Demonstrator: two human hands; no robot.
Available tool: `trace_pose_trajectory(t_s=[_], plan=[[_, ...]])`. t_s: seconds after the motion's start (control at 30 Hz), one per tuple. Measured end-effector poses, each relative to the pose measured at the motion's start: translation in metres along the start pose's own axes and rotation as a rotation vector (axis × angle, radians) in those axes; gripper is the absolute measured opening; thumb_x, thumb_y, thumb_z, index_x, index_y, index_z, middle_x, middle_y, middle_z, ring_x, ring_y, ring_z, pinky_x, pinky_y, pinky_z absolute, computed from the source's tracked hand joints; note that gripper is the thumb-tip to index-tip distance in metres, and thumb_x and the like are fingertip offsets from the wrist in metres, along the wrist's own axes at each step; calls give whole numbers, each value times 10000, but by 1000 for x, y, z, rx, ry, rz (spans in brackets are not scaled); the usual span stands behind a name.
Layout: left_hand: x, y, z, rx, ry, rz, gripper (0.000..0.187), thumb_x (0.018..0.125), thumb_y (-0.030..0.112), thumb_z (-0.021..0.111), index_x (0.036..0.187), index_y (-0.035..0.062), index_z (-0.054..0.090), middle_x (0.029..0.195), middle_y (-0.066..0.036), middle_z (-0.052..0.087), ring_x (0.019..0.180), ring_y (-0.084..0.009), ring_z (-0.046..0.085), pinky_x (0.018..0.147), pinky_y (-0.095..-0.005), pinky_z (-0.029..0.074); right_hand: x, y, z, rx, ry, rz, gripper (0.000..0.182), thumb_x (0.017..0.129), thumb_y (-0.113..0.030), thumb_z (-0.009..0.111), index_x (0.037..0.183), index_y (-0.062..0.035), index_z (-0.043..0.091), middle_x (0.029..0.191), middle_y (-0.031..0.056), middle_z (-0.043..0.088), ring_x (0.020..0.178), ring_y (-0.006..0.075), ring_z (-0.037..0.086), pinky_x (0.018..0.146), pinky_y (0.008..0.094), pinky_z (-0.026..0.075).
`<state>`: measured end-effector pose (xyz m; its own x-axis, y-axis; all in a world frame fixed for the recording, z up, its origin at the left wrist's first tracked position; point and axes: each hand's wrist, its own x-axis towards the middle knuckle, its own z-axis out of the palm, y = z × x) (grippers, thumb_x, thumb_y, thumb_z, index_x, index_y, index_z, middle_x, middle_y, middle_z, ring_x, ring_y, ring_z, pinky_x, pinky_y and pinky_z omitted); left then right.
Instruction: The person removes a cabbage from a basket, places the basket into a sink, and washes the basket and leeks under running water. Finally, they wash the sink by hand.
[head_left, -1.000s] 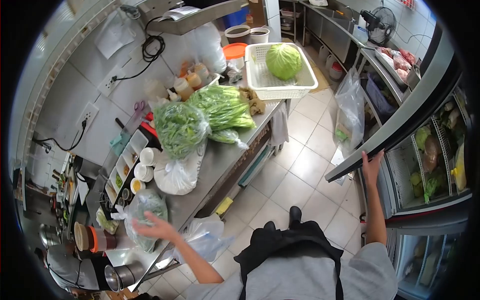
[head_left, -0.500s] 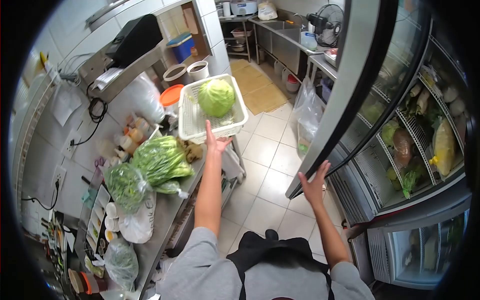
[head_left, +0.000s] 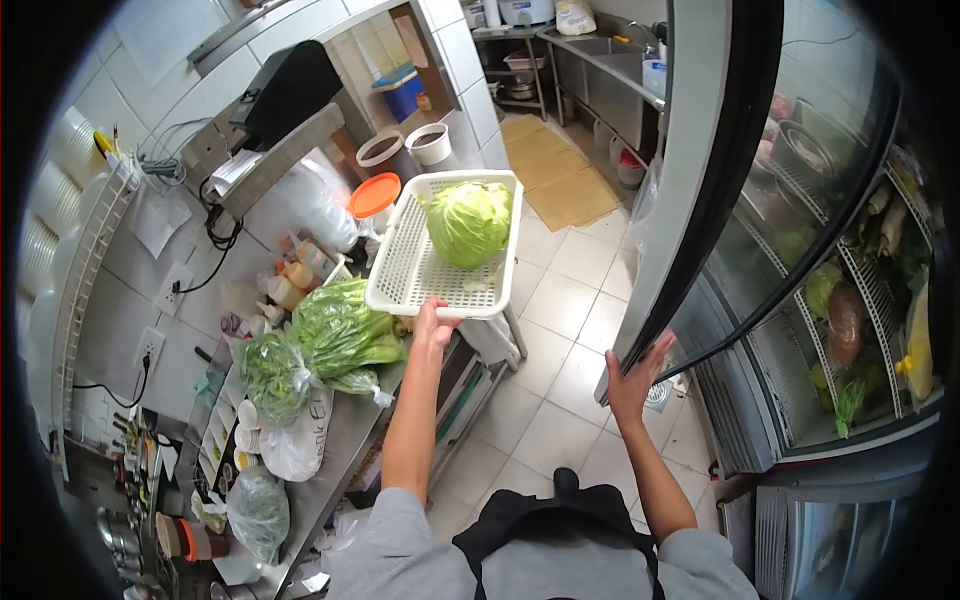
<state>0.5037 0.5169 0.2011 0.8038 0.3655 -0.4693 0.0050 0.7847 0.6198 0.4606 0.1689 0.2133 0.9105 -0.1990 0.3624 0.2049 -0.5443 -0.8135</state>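
My left hand [head_left: 435,324] is closed on the near rim of a white plastic basket [head_left: 395,290]. Inside the basket lies a head of lettuce or cabbage [head_left: 468,225], light green, toward its right end. My right hand [head_left: 640,382] rests against the edge of the open glass fridge door [head_left: 690,240], thumb and fingers spread. Just left of the basket, bagged leafy greens [head_left: 345,325] lie on the steel counter [head_left: 330,520].
Past the basket stand a tub with an orange lid [head_left: 375,194] and a white tub [head_left: 430,145]. Vegetables fill the fridge shelves [head_left: 865,290] at right. Cardboard [head_left: 555,170] covers part of the tiled floor near the sink [head_left: 610,50].
My left hand's fingers, stretched out at the basket before, have closed on its near rim. The basket appears turned slightly, and the view has shifted. My right hand stays at the door edge.
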Motion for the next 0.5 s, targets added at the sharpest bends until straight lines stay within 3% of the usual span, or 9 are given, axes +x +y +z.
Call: trace_pose_trajectory(t_s=[0.1, 0.27, 0.33, 0.37, 0.4, 0.47, 0.5], plan=[[-43, -3, -3, 61, -10, 53, 276, 660, 23, 451, 924, -50, 424, 949, -181, 490, 864, -330, 538, 668, -465, 504, 5, 4, 6, -30, 5, -85, 938, 753, -266, 643, 1343, 10, -33, 1385, 274, 1, 1281, 419, 38, 1025, 458, 105], [-95, -17, -31, 66, 119, 79, 263, 642, 10, 486, 898, -35, 445, 889, -142, 491, 792, -290, 541, 646, -429, 498, 5, 9, 4, 94, -67, -43, 875, 762, -244, 635, 1341, 34, 41, 1385, 267, 63, 1292, 370, 90, 1039, 393, 101], [-115, -24, -47, 31, 76, -20, 428, 662, -8, 437, 1083, -56, 376, 1053, -167, 470, 974, -309, 495, 865, -441, 431, -3, 7, -3, 84, -61, 55, 874, 751, -193, 648, 1341, 36, 45, 1393, 251, 63, 1295, 352, 101, 1040, 384, 97], [-142, -21, -31, 2, 76, -15, 457, 663, -20, 435, 1113, -58, 366, 1052, -156, 477, 980, -299, 494, 884, -419, 421, -10, 9, -5, 86, -10, 3, 750, 753, -162, 636, 1311, 56, 186, 1350, 240, 217, 1261, 352, 198, 1024, 393, 159], [-151, -25, -36, -5, 94, -14, 457, 663, -20, 435, 1113, -58, 366, 1052, -156, 477, 980, -299, 494, 884, -419, 421, -23, 16, -8, 85, -30, 4, 750, 753, -162, 636, 1311, 56, 186, 1350, 240, 217, 1261, 352, 198, 1024, 393, 159], [-166, -26, -40, -22, 64, -23, 485, 662, -32, 435, 1140, -59, 355, 1063, -152, 479, 983, -300, 491, 876, -433, 424, -43, 27, -10, 25, -164, -165, 523, 771, -156, 600, 1191, 65, 380, 1235, 220, 382, 1182, 340, 324, 987, 387, 232], [-176, -24, -36, -62, 62, -5, 450, 652, -54, 467, 1095, -32, 392, 1040, -137, 475, 925, -284, 496, 792, -427, 457, -49, 27, -6, 66, -276, -224, 341, 758, -133, 587, 1037, 42, 500, 1100, 179, 485, 1089, 332, 408, 954, 411, 276]])
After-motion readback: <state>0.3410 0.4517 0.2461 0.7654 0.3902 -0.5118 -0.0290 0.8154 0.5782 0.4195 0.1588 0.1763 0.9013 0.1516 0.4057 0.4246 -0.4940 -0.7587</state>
